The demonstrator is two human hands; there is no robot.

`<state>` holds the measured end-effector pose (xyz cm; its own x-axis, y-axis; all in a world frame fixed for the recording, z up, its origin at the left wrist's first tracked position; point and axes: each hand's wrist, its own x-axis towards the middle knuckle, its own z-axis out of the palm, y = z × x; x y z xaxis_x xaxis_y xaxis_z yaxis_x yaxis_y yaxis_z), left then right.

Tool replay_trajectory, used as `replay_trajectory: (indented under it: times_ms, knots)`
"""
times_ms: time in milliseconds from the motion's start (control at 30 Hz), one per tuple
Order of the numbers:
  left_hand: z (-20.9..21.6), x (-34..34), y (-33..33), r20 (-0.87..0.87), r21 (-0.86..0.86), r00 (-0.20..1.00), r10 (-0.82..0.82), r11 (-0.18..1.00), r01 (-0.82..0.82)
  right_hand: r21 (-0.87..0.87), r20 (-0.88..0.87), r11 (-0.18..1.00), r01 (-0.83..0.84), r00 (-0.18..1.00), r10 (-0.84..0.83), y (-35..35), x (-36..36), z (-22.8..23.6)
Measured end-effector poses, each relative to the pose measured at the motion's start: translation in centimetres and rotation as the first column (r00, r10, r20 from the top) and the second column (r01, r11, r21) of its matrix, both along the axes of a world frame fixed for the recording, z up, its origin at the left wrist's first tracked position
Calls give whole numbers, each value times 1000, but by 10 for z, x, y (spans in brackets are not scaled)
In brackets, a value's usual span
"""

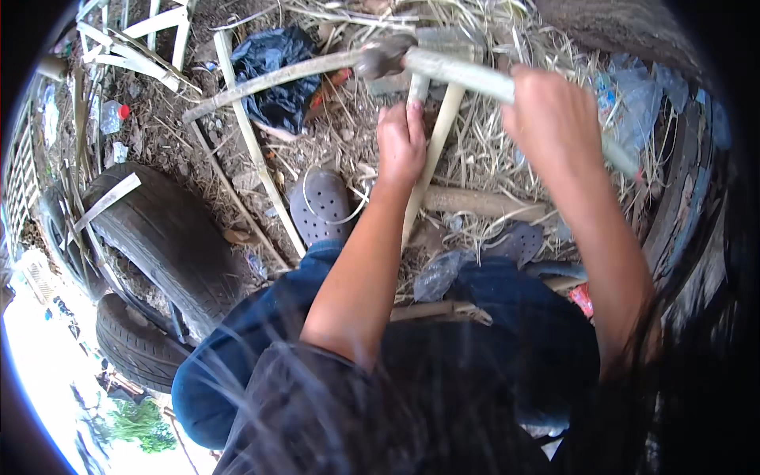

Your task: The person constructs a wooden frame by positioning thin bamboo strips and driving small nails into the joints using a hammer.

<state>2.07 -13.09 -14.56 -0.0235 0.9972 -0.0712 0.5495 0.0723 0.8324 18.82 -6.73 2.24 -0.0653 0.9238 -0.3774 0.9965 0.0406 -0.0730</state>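
My right hand (554, 115) is closed round the pale green handle (463, 73) of a hammer. Its dark, rounded head (385, 56) is over the end of a long bamboo strip (277, 83) that slants down to the left. Just below the head, my left hand (402, 142) grips a short pale bamboo piece (419, 85), thumb along it. Another bamboo strip (435, 146) runs down beside that hand. Behind the hammer lies a greyish block (447, 38), partly covered. The hammer hides where the pieces meet, so I cannot tell whether they are joined.
A bamboo strip (252, 142) leans beside my left clog (320, 204). Old tyres (158, 237) stand at the left, near a bamboo frame (150, 47). A black plastic bag (273, 71), a clear bottle (111, 117), plastic wrappers (637, 99) and bamboo shavings (483, 166) litter the ground.
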Motion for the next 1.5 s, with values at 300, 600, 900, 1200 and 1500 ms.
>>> replay_trajectory:
  times_ms: [300, 600, 900, 1200, 1500]
  knots:
    - [13, -7, 2, 89, -18, 993, 83, 996, -82, 169, -177, 981, -99, 976, 129, -16, -9, 10]
    - [15, 2, 8, 44, -125, 997, 68, 990, -62, 114, -73, 984, -139, 986, 147, -3, 1, 5]
    - [9, -1, 10, 44, -180, 992, 115, 978, -106, 134, -204, 967, -216, 949, 240, -24, -18, 30]
    - [32, -13, 20, 30, -205, 995, 91, 975, -82, -87, -42, 991, 98, 994, -102, -63, 67, 31]
    - [104, -9, 19, 80, 14, 996, 30, 999, -32, -205, 116, 918, 340, 940, -322, -157, 220, 36]
